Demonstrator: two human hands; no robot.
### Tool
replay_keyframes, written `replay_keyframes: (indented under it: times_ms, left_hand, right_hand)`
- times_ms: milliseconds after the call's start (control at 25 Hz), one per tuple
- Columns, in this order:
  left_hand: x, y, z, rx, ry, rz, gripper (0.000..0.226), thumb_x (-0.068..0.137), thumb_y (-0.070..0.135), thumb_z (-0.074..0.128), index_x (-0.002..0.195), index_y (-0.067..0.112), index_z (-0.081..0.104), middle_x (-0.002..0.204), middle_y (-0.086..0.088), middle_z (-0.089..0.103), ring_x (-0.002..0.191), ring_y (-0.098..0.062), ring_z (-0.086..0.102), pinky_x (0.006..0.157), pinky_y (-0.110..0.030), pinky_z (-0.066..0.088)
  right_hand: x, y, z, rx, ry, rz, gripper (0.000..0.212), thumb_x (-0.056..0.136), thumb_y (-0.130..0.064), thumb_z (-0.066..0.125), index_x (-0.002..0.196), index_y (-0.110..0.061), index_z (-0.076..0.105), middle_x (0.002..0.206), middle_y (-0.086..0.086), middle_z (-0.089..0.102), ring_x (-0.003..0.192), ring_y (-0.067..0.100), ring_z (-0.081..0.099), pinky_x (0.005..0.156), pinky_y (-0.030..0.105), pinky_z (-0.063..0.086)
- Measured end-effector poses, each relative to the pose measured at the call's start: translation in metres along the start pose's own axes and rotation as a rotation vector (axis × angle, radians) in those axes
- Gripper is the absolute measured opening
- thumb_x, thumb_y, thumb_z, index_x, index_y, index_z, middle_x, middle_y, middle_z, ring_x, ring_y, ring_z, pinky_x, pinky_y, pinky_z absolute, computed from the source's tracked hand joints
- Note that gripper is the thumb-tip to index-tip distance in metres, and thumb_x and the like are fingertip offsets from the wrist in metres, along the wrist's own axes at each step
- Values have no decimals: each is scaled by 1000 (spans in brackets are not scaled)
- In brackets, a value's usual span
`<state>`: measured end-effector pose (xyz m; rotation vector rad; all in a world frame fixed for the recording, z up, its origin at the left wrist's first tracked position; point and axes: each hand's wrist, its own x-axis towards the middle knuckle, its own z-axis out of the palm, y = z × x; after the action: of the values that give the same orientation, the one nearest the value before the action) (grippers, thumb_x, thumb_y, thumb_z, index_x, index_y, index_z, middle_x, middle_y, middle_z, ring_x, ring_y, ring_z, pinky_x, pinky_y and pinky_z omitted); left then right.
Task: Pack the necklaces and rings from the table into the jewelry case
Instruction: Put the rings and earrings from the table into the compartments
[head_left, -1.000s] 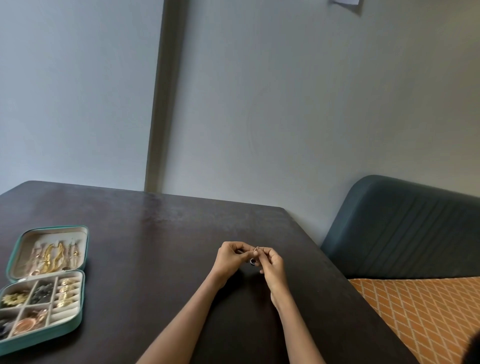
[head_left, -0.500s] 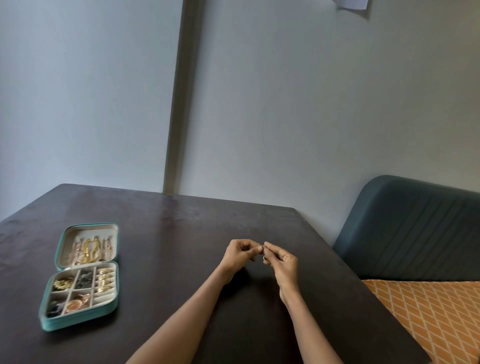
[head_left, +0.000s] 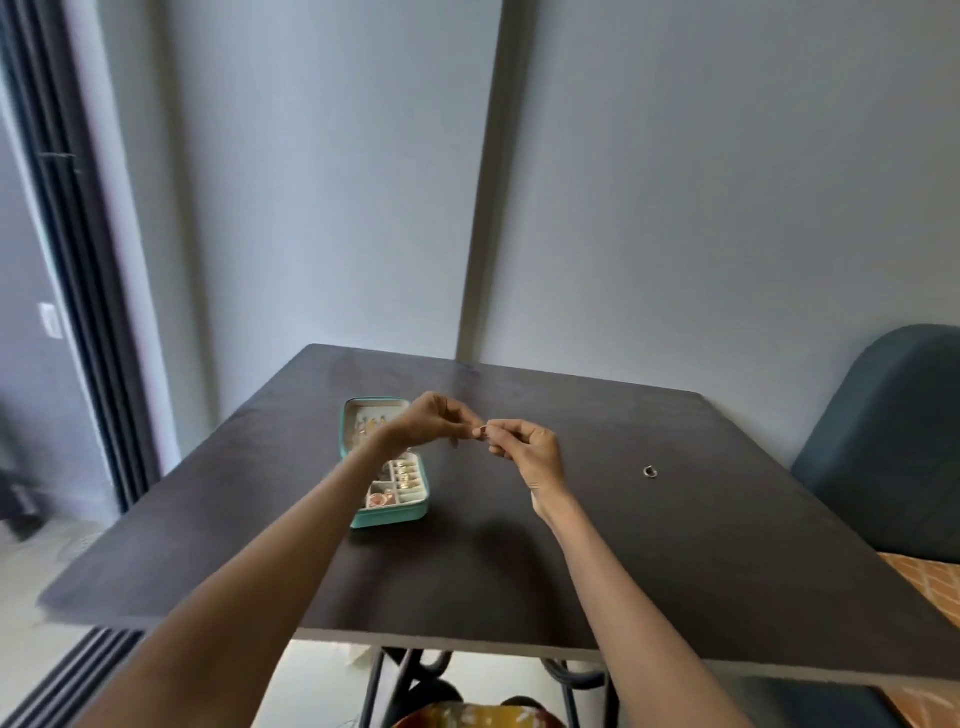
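Left hand (head_left: 434, 423) and right hand (head_left: 530, 449) raised together over the dark table (head_left: 571, 545), fingertips pinching one small ring (head_left: 482, 431) between them. Just below the left wrist, open teal jewelry case (head_left: 387, 462), compartments part filled. Well off right of the right hand, second ring (head_left: 650, 472) lying flat.

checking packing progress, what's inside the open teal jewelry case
The open teal jewelry case shows gold rings in its roll slots, a copper-coloured piece in a front compartment, and gold pieces in the lid. The left hand and forearm cover its other compartments.
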<state>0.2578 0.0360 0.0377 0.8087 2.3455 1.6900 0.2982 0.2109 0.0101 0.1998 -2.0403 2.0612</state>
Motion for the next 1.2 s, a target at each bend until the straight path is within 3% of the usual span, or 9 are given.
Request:
replay_keyframes:
  times_ms: [120, 280, 400, 480, 680, 800, 960, 1200]
  left_hand:
    - [-25, 0, -29, 167, -34, -77, 16, 79, -2, 69, 94, 3, 68, 76, 9, 71, 70, 2, 64, 67, -12, 50]
    - [-41, -8, -51, 576, -49, -112, 39, 76, 15, 77, 112, 12, 62, 108, 0, 61, 99, -9, 55, 82, -11, 42]
    - [-43, -9, -47, 890, -110, -193, 51, 76, 33, 75, 123, 30, 55, 128, 4, 52, 121, -15, 41, 103, -31, 30]
    - [-42, -7, -44, 1013, -129, -252, 59, 74, 39, 74, 127, 36, 48, 134, 5, 46, 128, -19, 32, 107, -37, 21]
    - [-41, -7, -36, 1049, -127, -312, 75, 70, 44, 75, 134, 34, 38, 139, 0, 41, 131, -22, 27, 106, -39, 20]
    - [-40, -7, -31, 1084, -109, -312, 79, 69, 43, 76, 137, 33, 34, 140, -2, 40, 132, -23, 27, 106, -39, 19]
    - [-39, -4, -30, 1152, -110, -276, 83, 70, 45, 75, 139, 32, 31, 141, -4, 38, 134, -25, 25, 109, -41, 16]
    - [-43, -3, -29, 1174, -88, -241, 84, 70, 46, 74, 140, 31, 29, 140, -5, 40, 132, -25, 27, 109, -41, 16]
  right_hand:
    - [-10, 7, 30, -130, -109, -20, 10, 80, -7, 71, 80, -16, 72, 75, -1, 70, 65, 6, 60, 66, 16, 53]
    - [-21, 18, 50, -306, -215, -32, 10, 76, -10, 75, 86, -7, 74, 73, -2, 68, 58, -1, 56, 63, 15, 48]
    - [-23, 23, 54, -402, -259, -23, 15, 76, -10, 76, 91, -5, 74, 71, -7, 66, 57, -3, 56, 63, 11, 47]
    - [-22, 21, 56, -461, -293, -32, 16, 77, -11, 75, 93, -6, 74, 75, -6, 66, 62, -4, 58, 66, 12, 47]
    - [-19, 16, 59, -641, -329, -96, 18, 75, -14, 77, 92, -10, 75, 87, -2, 70, 79, 6, 61, 74, 14, 47]
    - [-20, 11, 59, -705, -373, -117, 16, 76, -13, 75, 92, -11, 75, 90, 0, 71, 80, 7, 61, 74, 14, 46]
    - [-21, -2, 58, -815, -468, -163, 18, 79, -11, 72, 96, -7, 74, 95, 6, 72, 73, 1, 57, 64, -2, 37]
    - [-22, 4, 58, -796, -423, -210, 15, 79, -13, 72, 94, -11, 75, 94, 6, 74, 69, -3, 57, 66, -1, 38]
